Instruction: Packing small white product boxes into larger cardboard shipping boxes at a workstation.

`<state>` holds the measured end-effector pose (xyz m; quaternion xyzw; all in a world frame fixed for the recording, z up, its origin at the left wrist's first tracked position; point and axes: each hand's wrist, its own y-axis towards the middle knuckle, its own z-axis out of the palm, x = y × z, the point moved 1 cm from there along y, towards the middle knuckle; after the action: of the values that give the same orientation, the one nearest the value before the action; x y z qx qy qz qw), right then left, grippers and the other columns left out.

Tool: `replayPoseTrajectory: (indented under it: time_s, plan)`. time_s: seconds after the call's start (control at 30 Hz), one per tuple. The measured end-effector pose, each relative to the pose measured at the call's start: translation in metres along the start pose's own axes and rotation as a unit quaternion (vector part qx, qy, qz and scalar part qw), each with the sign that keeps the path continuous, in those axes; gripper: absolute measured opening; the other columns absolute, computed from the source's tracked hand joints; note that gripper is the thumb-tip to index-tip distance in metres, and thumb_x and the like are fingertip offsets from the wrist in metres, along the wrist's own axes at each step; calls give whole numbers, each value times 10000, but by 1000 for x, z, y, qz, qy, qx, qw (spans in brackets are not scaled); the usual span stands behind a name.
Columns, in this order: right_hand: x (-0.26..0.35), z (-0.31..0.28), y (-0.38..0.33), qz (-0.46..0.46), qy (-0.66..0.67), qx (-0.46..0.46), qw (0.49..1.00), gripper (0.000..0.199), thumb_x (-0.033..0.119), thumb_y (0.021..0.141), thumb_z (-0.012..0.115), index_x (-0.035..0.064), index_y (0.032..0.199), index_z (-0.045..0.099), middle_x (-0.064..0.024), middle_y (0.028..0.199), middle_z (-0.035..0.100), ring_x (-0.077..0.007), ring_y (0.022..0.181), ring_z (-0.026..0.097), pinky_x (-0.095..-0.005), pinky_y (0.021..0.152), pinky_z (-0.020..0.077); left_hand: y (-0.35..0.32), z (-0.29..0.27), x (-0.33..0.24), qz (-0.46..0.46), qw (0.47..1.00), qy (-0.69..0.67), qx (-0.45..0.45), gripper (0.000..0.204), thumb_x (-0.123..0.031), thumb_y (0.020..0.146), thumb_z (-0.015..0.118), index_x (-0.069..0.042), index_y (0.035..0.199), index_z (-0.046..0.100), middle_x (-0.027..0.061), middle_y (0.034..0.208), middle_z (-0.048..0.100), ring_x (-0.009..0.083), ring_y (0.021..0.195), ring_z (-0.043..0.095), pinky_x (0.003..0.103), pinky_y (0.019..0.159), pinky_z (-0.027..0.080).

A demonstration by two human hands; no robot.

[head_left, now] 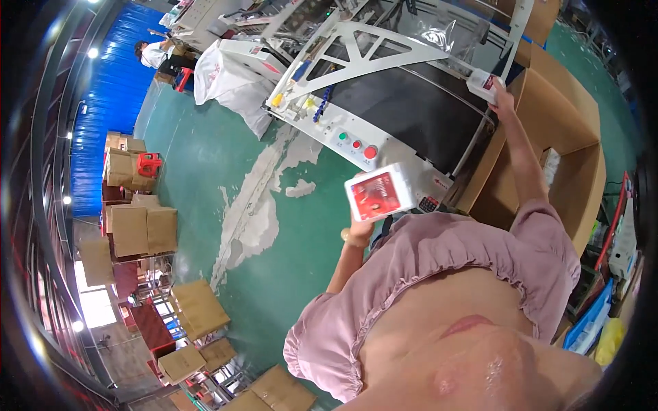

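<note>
The green floor (315,240) (worn to pale patches near the centre) carries all equipment. A white-framed machine (415,103) with a dark bed stands at the upper centre. An open cardboard carton (576,103) adjoins its right side; one white pack (550,166) is visible inside. Stacked brown boxes (144,229) occupy the left side. A white sack (229,79) rests against the far end of the machine, near a person (159,55) in a white top. A red stool (149,164) is located by the boxes.

The red-and-white package (379,193) is held in front of the machine's near edge, label side toward the camera and slightly tilted. The left hand (362,227) is closed on its lower edge from below. The white package (484,86) is held at the machine's right edge, beside the carton opening. The right hand (504,99) is clamped on its right end, with the arm extended. The two hands are well apart. Smallest items: one green button (342,136) and two red buttons (371,152) on the machine's near edge.
</note>
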<state>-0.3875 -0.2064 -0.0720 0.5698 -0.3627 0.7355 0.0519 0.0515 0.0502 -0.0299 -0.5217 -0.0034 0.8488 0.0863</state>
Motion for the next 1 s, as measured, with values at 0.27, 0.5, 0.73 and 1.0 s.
replayPoseTrajectory:
  time_s: [0.27, 0.5, 0.73, 1.0]
  plan:
    - [-68, -27, 75, 33, -138, -129, 981, 776, 608, 648, 640, -11, 1104, 535, -142, 1050, 557, -298, 926, 532, -413, 689, 462, -9, -1, -12, 82, 983, -133, -95, 976, 2, 525, 770, -104, 1341, 245, 70, 1279, 410, 251, 1181, 401, 402, 976, 366]
    - [-33, -6, 18, 36, -329, -58, 942, 695, 579, 752, 548, -33, 1083, 529, -176, 902, 611, -324, 835, 578, -403, 698, 457, 6, 31, -13, 42, 993, -69, -89, 925, -95, 540, 777, -88, 1322, 284, 70, 1271, 416, 251, 1173, 404, 405, 990, 332]
    - [-10, 64, -177, -319, -92, 392, 858, 686, 263, 675, 733, 52, 1242, 409, -142, 1164, 495, -237, 1043, 507, -338, 849, 418, 32, 34, -4, 33, 995, -84, -44, 941, 24, 534, 754, -76, 1325, 254, 83, 1236, 442, 243, 1107, 475, 367, 920, 429]
    - [46, 56, -303, -644, -308, 450, 537, 745, 255, 624, 722, 45, 1249, 375, -169, 1271, 349, -357, 1181, 347, -424, 955, 313, 54, 68, 2, 54, 998, -32, 26, 895, -43, 565, 762, -47, 1308, 264, 94, 1198, 464, 226, 1075, 497, 362, 909, 425]
